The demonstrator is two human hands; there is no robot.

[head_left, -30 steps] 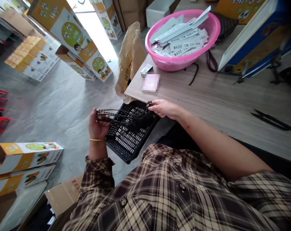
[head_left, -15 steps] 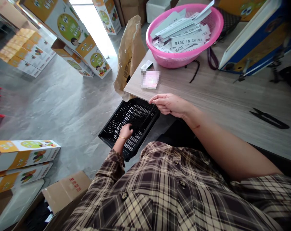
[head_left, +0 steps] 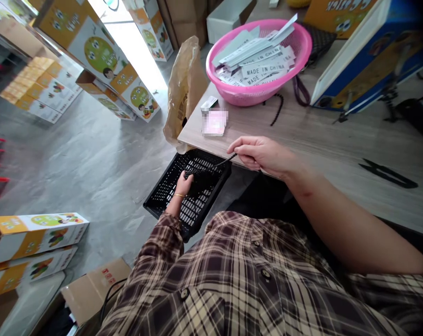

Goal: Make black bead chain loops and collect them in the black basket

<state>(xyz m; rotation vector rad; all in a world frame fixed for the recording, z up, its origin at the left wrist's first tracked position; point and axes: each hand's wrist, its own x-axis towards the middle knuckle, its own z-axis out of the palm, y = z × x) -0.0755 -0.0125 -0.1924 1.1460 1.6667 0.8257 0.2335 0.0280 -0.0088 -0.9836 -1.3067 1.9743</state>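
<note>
My right hand [head_left: 258,153] hovers over the table's front edge. Its thumb and fingertips pinch one end of a thin black beaded string [head_left: 226,161], which slants down to the left. Inside the black plastic crate [head_left: 211,198], below the table corner, my left hand [head_left: 184,183] is closed around a dark bunch of similar beaded strands [head_left: 188,173]. Where the string ends inside that bunch is hard to make out against the dark crate. Another short black beaded string [head_left: 277,109] lies curved on the table, in front of the pink basket.
The pink basket [head_left: 229,95] holds paper strips printed MADE IN CHINA. Black thread snips [head_left: 388,173] lie at the table's right. A brown paper bag [head_left: 181,100] hangs at the table corner. Printed cartons [head_left: 101,56] stand on the floor, with an open carton [head_left: 95,287] near my left side.
My right hand has moved slightly right, and the beaded string now shows stretched from it toward the crate. The left hand has shifted a little up within the crate. The view has tilted slightly.
</note>
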